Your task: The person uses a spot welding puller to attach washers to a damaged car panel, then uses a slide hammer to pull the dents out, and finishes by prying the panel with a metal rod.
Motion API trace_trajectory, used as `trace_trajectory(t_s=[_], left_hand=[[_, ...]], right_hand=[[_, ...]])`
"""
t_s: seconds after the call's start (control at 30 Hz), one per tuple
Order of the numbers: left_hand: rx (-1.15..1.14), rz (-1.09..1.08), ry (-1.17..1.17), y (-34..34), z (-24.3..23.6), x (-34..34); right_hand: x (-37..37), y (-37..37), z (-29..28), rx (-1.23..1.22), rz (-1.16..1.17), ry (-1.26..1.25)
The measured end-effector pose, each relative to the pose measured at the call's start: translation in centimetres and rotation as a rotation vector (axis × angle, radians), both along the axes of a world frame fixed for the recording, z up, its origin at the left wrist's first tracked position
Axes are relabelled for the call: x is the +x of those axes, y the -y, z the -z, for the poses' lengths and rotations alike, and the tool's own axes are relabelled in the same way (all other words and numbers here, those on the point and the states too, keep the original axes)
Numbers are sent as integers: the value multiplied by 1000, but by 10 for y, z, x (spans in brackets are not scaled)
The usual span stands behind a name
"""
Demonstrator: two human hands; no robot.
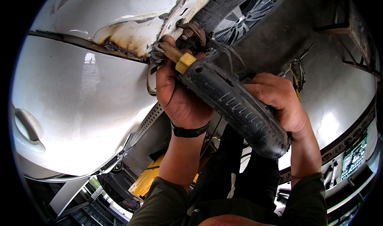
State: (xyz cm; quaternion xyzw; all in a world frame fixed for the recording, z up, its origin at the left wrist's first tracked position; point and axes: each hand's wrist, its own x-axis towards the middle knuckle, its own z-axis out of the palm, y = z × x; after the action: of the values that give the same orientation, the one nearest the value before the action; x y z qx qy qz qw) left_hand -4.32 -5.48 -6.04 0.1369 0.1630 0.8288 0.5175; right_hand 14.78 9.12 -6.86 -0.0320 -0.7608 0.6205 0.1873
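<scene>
A black pistol-like spot-welding gun (235, 110) with a yellow hex collar and a brass-coloured tip lies slantwise across the view. My right hand (279, 100) is closed on its handle side, the fingers partly hidden behind the body. Around the tip curls my left hand (181, 96), with a dark wristband below it; some of its fingers are hidden. Several metal washers (156, 55) sit at the tip, by the edge of the white car panel (95, 90). Scorched, bare metal (119, 46) marks the dented bodywork just left of them.
A car wheel (243, 16) with a silver rim is beyond my hands, next to a rusty bracket (191, 32). A metal stand (351, 34) is at the far right. Near my legs stands a yellow case or machine (147, 176). Tools (331, 174) lie on a surface at lower right.
</scene>
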Motion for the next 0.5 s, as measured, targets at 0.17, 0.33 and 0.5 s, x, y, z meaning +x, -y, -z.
trace_trajectory(t_s=[0.17,0.33,0.5], left_hand=[[-16,-39,21,-2,-2,4],[-17,-43,41,-1,-2,4],[-25,-40,42,-5,-9,8]], right_hand=[[1,-2,-2,31,-5,14],[0,-1,-1,-14,6,18],[0,-3,6,-15,-7,-4]])
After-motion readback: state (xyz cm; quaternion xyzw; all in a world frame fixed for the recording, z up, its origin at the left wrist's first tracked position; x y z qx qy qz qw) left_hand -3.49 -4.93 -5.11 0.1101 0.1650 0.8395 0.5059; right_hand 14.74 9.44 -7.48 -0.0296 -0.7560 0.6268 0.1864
